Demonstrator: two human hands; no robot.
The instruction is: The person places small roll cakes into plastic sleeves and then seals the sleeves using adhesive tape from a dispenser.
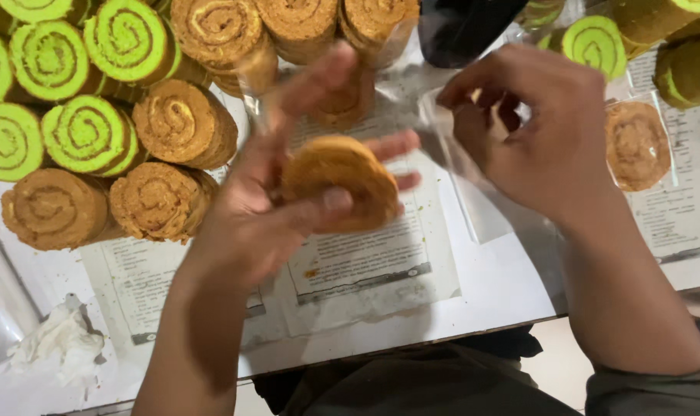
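The left hand (269,208) has its grip closed on a round brown roll-cake slice (341,183): the thumb lies across the slice's near face and the fingers spread behind it, holding it tilted in the air above the desk (488,285), clear of the paper. The right hand (546,131) is curled, its fingertips pinching the edge of a clear plastic bag (450,146) that hangs between the two hands; the bag's mouth looks partly open, though the film is so transparent that its outline is hard to trace.

Judging by this, the step in hand is bagging a single slice: it is lifted and brought near the bag but not yet inside. The next move would call for the bag's mouth to be spread wide and the slice to slide in flat without crumbling.

Around the hands, printed paper sheets (365,258) cover the desk. To the left lies a pile of green roll slices (80,131) and brown roll slices (169,123), touching one another. To the right, a wrapped brown slice (636,145) lies flat, with more green rolls (596,42) beyond. A crumpled white tissue (61,339) sits at the near left corner.

The left hand is motion-blurred, so its fingertips are indistinct. A dark object (465,27) at the top edge is cut off and cannot be identified.
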